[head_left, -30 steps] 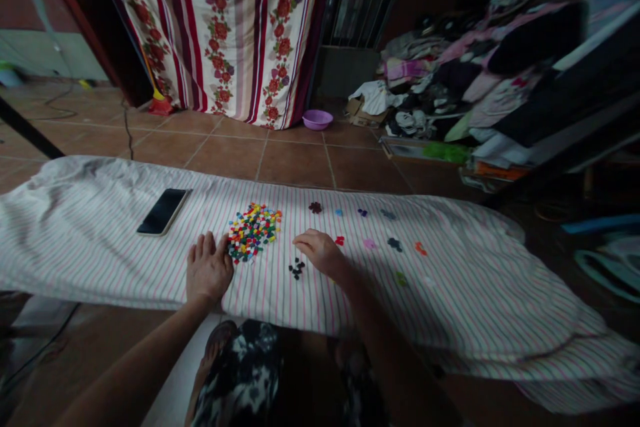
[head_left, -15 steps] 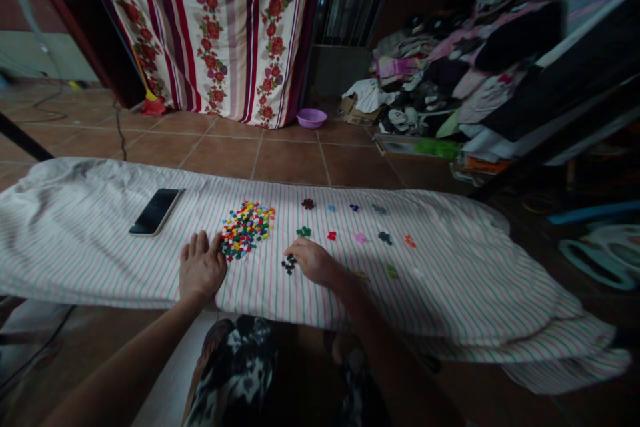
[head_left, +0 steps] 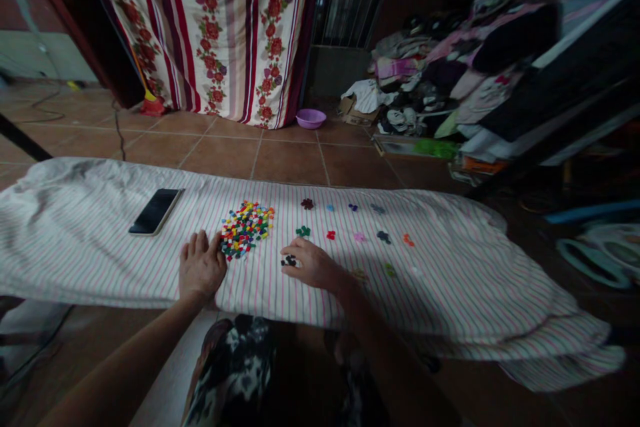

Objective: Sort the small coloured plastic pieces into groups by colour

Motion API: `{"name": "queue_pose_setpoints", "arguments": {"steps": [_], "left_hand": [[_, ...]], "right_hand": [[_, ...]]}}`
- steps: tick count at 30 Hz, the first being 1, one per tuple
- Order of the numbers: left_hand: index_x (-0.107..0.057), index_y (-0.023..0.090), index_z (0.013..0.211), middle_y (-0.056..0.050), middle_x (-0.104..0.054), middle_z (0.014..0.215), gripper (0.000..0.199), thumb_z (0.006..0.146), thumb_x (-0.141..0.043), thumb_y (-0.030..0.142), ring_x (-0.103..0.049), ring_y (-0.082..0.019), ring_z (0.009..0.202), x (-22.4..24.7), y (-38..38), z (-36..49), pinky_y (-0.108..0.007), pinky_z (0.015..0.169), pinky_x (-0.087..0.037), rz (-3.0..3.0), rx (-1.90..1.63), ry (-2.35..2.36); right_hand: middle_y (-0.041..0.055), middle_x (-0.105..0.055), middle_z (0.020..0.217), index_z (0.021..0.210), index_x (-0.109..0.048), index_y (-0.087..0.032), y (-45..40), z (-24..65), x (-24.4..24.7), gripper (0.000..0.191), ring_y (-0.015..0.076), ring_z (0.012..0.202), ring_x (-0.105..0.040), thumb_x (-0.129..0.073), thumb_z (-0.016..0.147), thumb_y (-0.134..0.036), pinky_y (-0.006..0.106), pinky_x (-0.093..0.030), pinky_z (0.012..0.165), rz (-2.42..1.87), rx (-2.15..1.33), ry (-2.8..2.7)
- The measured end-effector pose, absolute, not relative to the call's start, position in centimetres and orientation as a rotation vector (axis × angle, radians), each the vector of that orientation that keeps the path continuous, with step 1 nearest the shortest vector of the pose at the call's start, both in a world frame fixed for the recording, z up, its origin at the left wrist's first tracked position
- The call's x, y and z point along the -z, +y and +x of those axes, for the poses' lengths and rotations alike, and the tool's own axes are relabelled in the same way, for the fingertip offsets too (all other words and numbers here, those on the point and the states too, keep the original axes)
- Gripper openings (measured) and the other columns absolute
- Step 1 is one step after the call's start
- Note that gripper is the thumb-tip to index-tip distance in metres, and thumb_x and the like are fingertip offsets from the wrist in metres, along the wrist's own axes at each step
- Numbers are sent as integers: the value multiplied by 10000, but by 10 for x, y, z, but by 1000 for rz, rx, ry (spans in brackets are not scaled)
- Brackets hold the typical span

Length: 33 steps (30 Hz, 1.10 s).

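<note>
My left hand (head_left: 201,265) lies flat on the striped cloth with fingers stretched out, its thumb side at the edge of a mixed heap of small coloured pieces (head_left: 245,230). Around a little group of black pieces (head_left: 289,260) my right hand (head_left: 317,265) curves, thumb and fingers apart on either side of it. Just beyond sit green pieces (head_left: 303,231) and dark brown pieces (head_left: 307,203). Red pieces (head_left: 331,235), pink pieces (head_left: 359,237) and orange pieces (head_left: 409,239) lie in separate groups to the right. The pieces are too small to name their kind.
A phone (head_left: 156,211) rests on the striped cloth (head_left: 100,253) left of the heap. Yellow-green pieces (head_left: 389,269) lie beyond my right wrist. Past the table are a purple basin (head_left: 311,119), a floral curtain (head_left: 240,33) and piled clothes (head_left: 450,73).
My right hand has gone from fingers pinched together above the black pieces to fingers spread around them, slightly nearer to me. The black pieces sit closer together. My left hand stays put.
</note>
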<state>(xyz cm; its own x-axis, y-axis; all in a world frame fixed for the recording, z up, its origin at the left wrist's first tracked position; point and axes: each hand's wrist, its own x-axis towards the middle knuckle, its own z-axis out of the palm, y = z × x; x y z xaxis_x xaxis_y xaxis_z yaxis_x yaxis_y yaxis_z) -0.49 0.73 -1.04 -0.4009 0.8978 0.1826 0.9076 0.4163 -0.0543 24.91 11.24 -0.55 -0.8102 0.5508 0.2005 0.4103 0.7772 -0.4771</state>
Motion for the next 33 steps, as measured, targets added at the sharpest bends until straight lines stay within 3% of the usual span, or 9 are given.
{"name": "queue_pose_setpoints", "arguments": {"steps": [11,14,18,24,33], "left_hand": [[-493,213,1400,-174,-436,1459,494,926,-362,260,-384,-324,1366,11,7,-5,-457,1100,-306,-1606,97,-2496],[-497,210,1397,-171,-439,1456,493,923,-372,260,-386,-318,1364,10,7,-5,-455,1100,-311,-1605,107,-2497],[-500,205,1394,-167,-444,1451,494,920,-370,255,-383,-311,1365,7,7,-4,-458,1104,-311,-1612,102,-2500],[-497,205,1397,-168,-435,1455,495,925,-356,255,-376,-317,1370,9,7,-4,-466,1103,-306,-1607,128,-2516],[-503,196,1390,-174,-434,1451,496,922,-352,258,-375,-325,1365,12,7,-6,-467,1093,-306,-1620,146,-2488]], "right_hand": [[38,-566,917,921,-654,-183,108,242,3,77,155,869,-578,-601,885,-225,266,-448,804,-802,-621,-2698],[36,-566,913,927,-655,-181,108,242,2,144,156,860,-574,-621,892,-317,268,-441,800,-815,-625,-2710],[46,-566,987,1055,-643,-195,108,246,-3,388,185,919,-567,-741,784,-456,289,-443,819,-791,-653,-2794],[42,-541,1029,1103,-626,-214,109,251,-6,270,175,972,-547,-686,848,-280,279,-425,854,-751,-689,-2848],[35,-541,982,996,-628,-197,110,251,-2,164,174,938,-548,-669,854,-269,280,-428,834,-755,-703,-2815]]}}
